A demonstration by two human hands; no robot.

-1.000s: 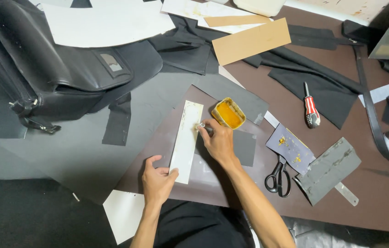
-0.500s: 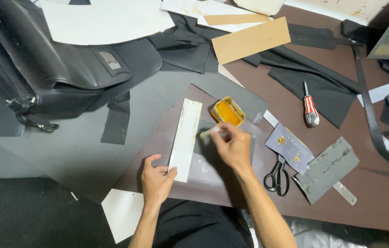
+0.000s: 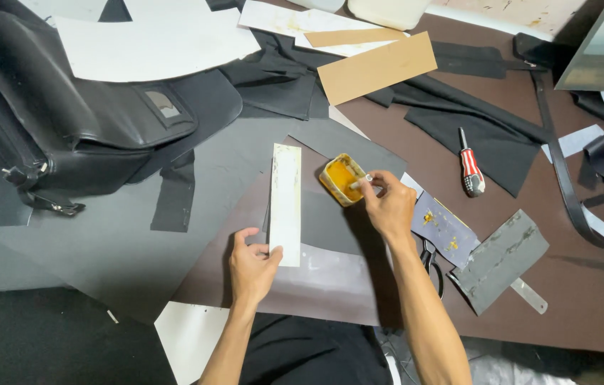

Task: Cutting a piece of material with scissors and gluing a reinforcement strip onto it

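A narrow white strip (image 3: 285, 202) lies lengthwise on a brown sheet (image 3: 330, 285) on the worktable. My left hand (image 3: 252, 265) presses on the strip's near end with thumb and fingers. My right hand (image 3: 386, 203) grips a small brush (image 3: 359, 183) whose tip dips into a small tin of yellow glue (image 3: 341, 178) just right of the strip's far end.
A black leather bag (image 3: 66, 128) sits at the left. A red-handled screwdriver (image 3: 470, 170), scissors (image 3: 434, 264), a grey felt piece (image 3: 501, 258), a glue-spotted blue-grey piece (image 3: 443, 227), tan card (image 3: 377, 68), black fabric and straps (image 3: 565, 178) lie to the right and back.
My right hand has moved from the white strip's far end rightward to the glue tin, dipping the brush. The left hand has stayed on the strip's near end.
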